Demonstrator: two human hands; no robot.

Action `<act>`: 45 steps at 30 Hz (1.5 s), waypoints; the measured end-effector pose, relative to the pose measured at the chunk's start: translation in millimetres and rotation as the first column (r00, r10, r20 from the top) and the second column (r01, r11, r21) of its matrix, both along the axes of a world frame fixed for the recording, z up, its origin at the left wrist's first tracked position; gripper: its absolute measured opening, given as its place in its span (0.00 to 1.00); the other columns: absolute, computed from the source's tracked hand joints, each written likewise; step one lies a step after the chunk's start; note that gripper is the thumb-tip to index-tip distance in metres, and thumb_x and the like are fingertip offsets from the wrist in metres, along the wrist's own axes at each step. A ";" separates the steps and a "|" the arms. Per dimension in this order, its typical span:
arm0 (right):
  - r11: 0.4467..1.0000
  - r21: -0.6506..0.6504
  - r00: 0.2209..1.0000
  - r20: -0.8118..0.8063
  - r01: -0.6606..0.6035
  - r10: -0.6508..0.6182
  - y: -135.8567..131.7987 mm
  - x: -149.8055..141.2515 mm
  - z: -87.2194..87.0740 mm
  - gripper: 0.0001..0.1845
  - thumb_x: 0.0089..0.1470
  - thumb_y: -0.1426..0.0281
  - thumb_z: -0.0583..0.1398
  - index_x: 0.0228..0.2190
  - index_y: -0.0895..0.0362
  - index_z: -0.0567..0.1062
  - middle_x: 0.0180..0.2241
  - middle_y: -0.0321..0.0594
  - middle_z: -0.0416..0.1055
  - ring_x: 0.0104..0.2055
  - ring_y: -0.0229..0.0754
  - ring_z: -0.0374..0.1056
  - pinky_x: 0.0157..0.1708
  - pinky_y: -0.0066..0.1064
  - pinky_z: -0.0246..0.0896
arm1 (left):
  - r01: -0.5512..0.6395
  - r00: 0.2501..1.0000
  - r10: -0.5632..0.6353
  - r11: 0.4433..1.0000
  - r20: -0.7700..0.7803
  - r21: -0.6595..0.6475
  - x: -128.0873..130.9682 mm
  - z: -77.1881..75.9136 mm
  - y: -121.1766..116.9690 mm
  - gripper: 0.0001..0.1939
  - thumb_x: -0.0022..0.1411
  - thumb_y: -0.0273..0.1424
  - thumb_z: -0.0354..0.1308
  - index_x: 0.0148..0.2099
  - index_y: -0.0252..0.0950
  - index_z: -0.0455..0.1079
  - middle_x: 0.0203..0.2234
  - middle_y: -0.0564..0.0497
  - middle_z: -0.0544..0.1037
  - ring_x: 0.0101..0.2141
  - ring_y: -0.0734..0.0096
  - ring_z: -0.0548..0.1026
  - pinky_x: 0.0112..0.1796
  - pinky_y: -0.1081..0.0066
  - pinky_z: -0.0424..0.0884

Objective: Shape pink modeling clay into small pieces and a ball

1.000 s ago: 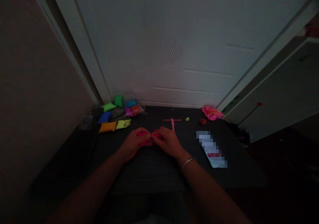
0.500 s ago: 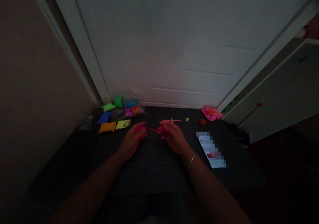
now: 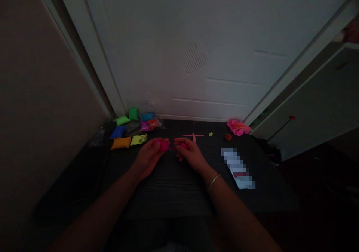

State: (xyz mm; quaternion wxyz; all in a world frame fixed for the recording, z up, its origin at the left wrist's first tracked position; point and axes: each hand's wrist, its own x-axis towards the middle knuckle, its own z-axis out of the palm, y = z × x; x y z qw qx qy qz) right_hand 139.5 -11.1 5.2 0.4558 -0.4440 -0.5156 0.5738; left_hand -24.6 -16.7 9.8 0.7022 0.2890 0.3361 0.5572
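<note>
Head view: left hand (image 3: 148,156) and right hand (image 3: 193,153), together a second ago, are now apart, each half-curled around pink clay: one lump (image 3: 162,146) left of the knife (image 3: 194,137), another piece (image 3: 184,146) just nearer-left of it, apparently pulled in two.

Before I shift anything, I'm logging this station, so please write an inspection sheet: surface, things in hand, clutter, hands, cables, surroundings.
Surface: dark table, dimly lit.
Things in hand: two pink lumps; whether a strand joins them is unclear.
Clutter: coloured packets at far left; thin pink stick beyond the right hand; ruffled pink piece at far right; pixelated pale item nearer.
Hands: left hand and right hand each hold one lump.
Cables: nothing seen.
Surroundings: pale panel with heart reliefs behind.
</note>
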 end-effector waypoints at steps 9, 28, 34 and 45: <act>0.854 0.505 0.921 0.379 -0.124 -0.090 -6.4 -7.0 -2.7 0.17 0.44 0.68 0.63 0.39 0.54 0.72 0.36 0.39 0.69 0.38 0.38 0.65 0.39 0.32 0.62 | 0.063 0.987 -0.066 0.998 -0.144 -0.023 3.8 -5.0 -2.1 0.19 0.46 0.25 0.63 0.41 0.37 0.63 0.28 0.54 0.75 0.30 0.77 0.73 0.35 0.74 0.68; 0.738 0.605 0.806 0.574 -0.300 -0.143 -16.3 -5.2 2.8 0.08 0.49 0.73 0.57 0.34 0.56 0.72 0.32 0.39 0.69 0.35 0.37 0.66 0.36 0.29 0.62 | 0.157 0.935 -0.184 0.981 -0.302 -0.111 0.2 0.9 -5.2 0.15 0.39 0.26 0.66 0.30 0.33 0.64 0.20 0.57 0.71 0.22 0.79 0.70 0.27 0.75 0.69; 0.788 0.615 0.880 0.390 -0.031 -0.270 -9.7 0.2 5.9 0.07 0.47 0.69 0.59 0.32 0.54 0.75 0.30 0.39 0.71 0.33 0.39 0.67 0.35 0.31 0.62 | 0.156 0.955 -0.180 0.981 -0.238 -0.117 -1.0 2.6 -4.3 0.16 0.42 0.24 0.64 0.35 0.35 0.65 0.23 0.53 0.74 0.23 0.76 0.72 0.25 0.75 0.68; 0.896 0.436 0.950 0.306 -0.085 -0.059 -6.5 0.8 6.4 0.11 0.46 0.66 0.61 0.35 0.52 0.75 0.32 0.36 0.71 0.35 0.38 0.66 0.37 0.30 0.60 | 0.308 0.853 -0.306 0.949 -0.422 -0.065 0.8 -1.9 -7.0 0.11 0.46 0.33 0.62 0.31 0.31 0.70 0.18 0.54 0.70 0.17 0.81 0.64 0.17 0.79 0.57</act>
